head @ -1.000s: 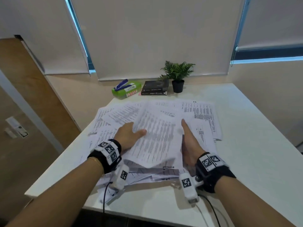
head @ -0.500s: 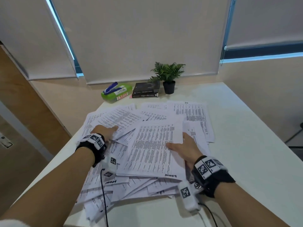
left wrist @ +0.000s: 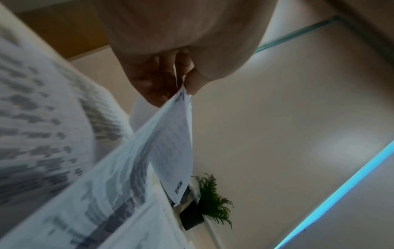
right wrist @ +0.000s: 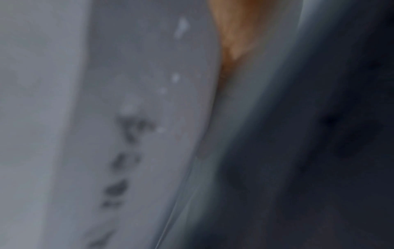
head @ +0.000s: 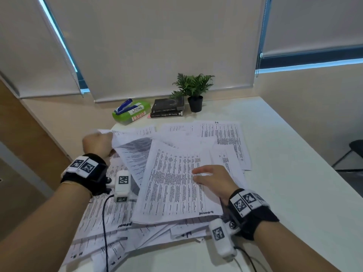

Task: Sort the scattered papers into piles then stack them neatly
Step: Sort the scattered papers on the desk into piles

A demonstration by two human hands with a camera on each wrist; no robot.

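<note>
Printed white papers point(head: 225, 138) lie scattered and overlapping across the white table point(head: 294, 173). On top of the heap sits a squared-up stack of sheets point(head: 172, 183). My right hand point(head: 208, 177) rests flat on that stack, fingers spread. My left hand point(head: 98, 143) is raised at the left side of the heap and pinches the corner of a sheet point(head: 133, 152), lifting it so it curls. In the left wrist view the thumb and fingers point(left wrist: 168, 84) pinch the lifted sheet point(left wrist: 170, 143). The right wrist view is dark and blurred, showing only paper point(right wrist: 138, 134) close up.
At the table's far edge stand a green box point(head: 131, 113) with a blue stapler on it, two dark books point(head: 168, 108) and a small potted plant point(head: 193, 91). Blinds cover the windows behind. The table's bare right half point(head: 284, 203) lies beside the papers.
My left hand has closed on a sheet's corner at the left of the heap and lifted it. My right hand has slid onto the top stack and stays there.
</note>
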